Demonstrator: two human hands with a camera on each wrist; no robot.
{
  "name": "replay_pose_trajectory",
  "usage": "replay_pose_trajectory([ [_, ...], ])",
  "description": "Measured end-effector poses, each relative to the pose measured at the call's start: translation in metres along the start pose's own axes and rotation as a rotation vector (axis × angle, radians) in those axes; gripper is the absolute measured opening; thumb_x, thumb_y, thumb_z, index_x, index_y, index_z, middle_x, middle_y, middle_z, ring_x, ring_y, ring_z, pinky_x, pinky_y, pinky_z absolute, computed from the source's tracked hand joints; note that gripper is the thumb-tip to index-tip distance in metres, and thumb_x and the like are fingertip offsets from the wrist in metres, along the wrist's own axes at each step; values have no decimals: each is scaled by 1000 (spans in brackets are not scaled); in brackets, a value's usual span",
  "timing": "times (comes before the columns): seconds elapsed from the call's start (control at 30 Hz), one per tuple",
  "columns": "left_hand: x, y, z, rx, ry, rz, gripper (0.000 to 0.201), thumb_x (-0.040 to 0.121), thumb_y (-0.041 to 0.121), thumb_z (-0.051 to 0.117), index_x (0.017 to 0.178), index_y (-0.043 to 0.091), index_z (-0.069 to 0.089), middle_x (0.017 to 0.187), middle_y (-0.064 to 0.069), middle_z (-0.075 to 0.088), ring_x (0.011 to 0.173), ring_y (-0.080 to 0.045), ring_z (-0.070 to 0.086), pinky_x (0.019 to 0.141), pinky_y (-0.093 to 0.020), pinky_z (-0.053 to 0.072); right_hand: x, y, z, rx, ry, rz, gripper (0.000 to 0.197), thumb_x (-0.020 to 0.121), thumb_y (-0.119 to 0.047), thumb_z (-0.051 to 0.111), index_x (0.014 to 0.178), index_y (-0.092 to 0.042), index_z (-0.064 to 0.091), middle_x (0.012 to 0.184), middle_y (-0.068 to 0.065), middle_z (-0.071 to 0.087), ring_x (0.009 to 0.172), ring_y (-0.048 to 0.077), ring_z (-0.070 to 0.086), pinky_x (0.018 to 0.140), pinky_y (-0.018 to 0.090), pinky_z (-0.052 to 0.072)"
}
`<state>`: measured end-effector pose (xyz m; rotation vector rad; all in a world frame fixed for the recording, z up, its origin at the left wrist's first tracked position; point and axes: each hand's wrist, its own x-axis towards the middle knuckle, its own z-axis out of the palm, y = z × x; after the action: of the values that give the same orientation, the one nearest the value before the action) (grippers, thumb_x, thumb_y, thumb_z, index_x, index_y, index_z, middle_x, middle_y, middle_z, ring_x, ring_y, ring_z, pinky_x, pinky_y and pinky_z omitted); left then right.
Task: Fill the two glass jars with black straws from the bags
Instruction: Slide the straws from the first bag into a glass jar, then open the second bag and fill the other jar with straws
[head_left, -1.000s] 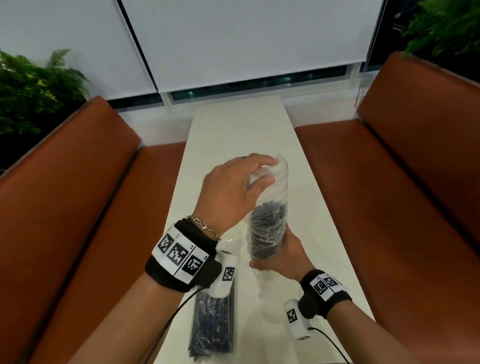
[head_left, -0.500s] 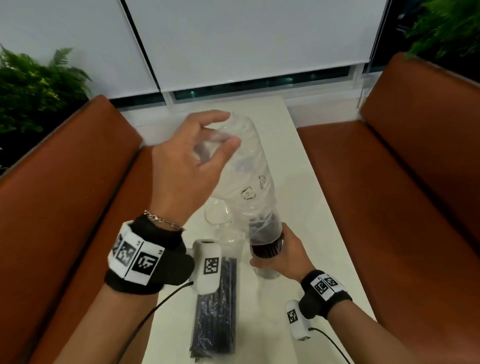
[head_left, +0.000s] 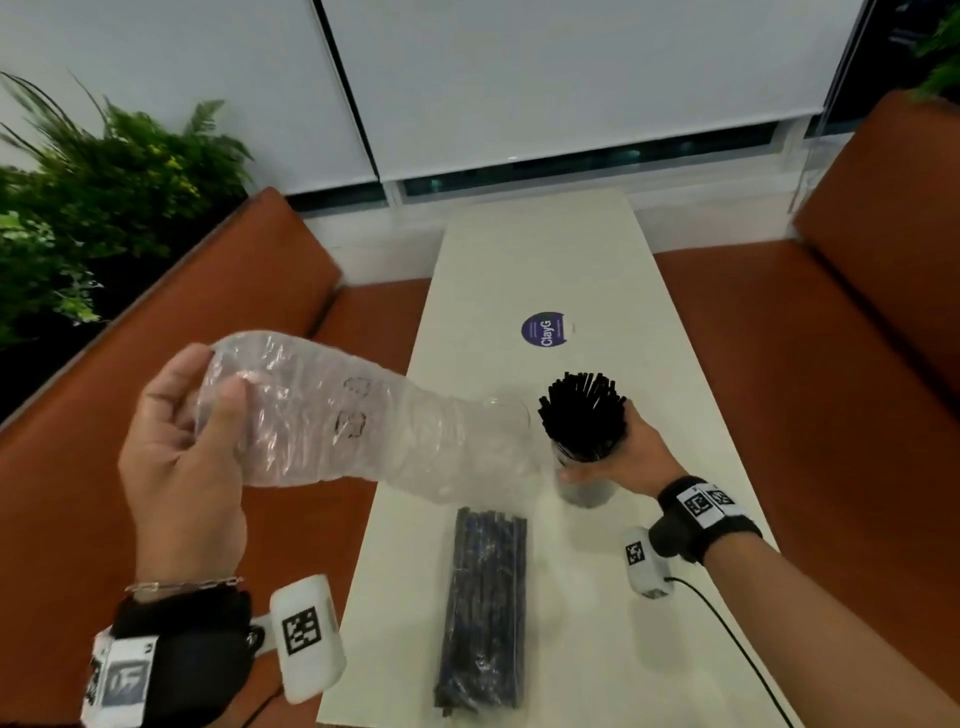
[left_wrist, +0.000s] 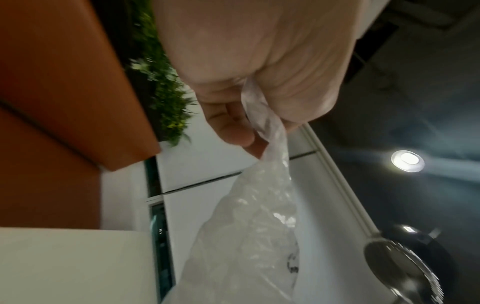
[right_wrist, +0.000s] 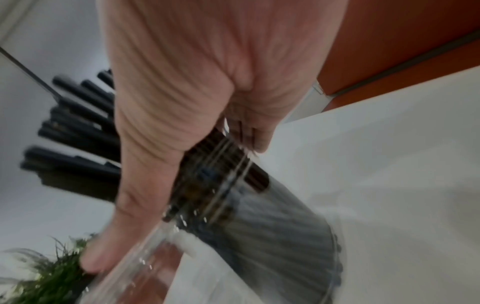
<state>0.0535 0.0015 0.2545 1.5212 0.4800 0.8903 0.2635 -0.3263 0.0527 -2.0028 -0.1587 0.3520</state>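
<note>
My left hand (head_left: 208, 410) pinches the closed end of an empty clear plastic bag (head_left: 332, 415) and holds it out over the left bench; in the left wrist view the bag (left_wrist: 249, 236) hangs from the fingers (left_wrist: 228, 125). My right hand (head_left: 618, 457) grips a glass jar (head_left: 584, 483) on the white table (head_left: 519, 260), full of black straws (head_left: 582, 415) that fan out above its rim. In the right wrist view the jar (right_wrist: 272, 236) and straws (right_wrist: 75, 131) are blurred. An empty glass jar (head_left: 506, 415) stands just left of the full one, partly behind the bag. A sealed bag of black straws (head_left: 485, 608) lies flat near the table's front edge.
Orange benches (head_left: 805, 374) run along both sides of the narrow table. A round purple sticker (head_left: 544, 329) sits on the tabletop beyond the jars. Green plants (head_left: 93, 208) stand behind the left bench. A cable (head_left: 737, 634) trails from my right wrist across the table.
My left hand has pulled the plastic bag up and off the straws, then swung it left. The straws now stand bare in the jar, which my right hand still holds.
</note>
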Motion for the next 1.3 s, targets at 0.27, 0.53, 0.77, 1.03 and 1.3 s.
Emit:
replay_pose_trajectory([
  [0.27, -30, -44, -31, -203, -89, -294, 49, 104, 15, 59, 151, 27, 55, 138, -2, 72, 125, -23, 71, 96, -46, 60, -79, -13, -45, -341, -185, 286, 80, 74, -62, 87, 134, -13, 68, 132, 3, 71, 121, 22, 69, 105, 39, 56],
  [0.53, -76, -67, 6, -419, -312, -527, 34, 109, 12, 49, 139, 10, 65, 132, -6, 74, 123, -19, 69, 102, -33, 58, -173, 0, 31, 626, -511, 340, 121, 52, -85, 83, 149, -20, 49, 146, 10, 66, 136, 27, 64, 110, 46, 55],
  [0.77, -124, -101, 41, 254, -410, -420, 43, 100, 52, 60, 85, 12, 66, 69, -7, 60, 56, -17, 54, 60, -33, 51, -185, 13, 9, 758, -34, 357, 46, 91, -54, 59, 119, -19, 73, 118, 3, 73, 99, 19, 68, 84, 36, 56],
  [1.03, -175, -179, 64, 789, -557, -216, 28, 102, 59, 51, 97, 34, 63, 83, 12, 70, 78, -16, 69, 76, -37, 62, -204, 88, -57, 275, 372, 418, 34, 102, -32, 67, 94, -1, 77, 87, 16, 71, 52, 17, 41, 58, 36, 43],
  [1.3, -173, -220, 64, 1141, -533, -284, 121, 63, 71, 81, 156, 17, 26, 146, -8, 46, 134, -31, 48, 112, -51, 44, -200, 146, -78, -170, 271, 549, 22, 104, -33, 62, 103, -14, 72, 92, 7, 76, 71, 24, 68, 79, 50, 63],
])
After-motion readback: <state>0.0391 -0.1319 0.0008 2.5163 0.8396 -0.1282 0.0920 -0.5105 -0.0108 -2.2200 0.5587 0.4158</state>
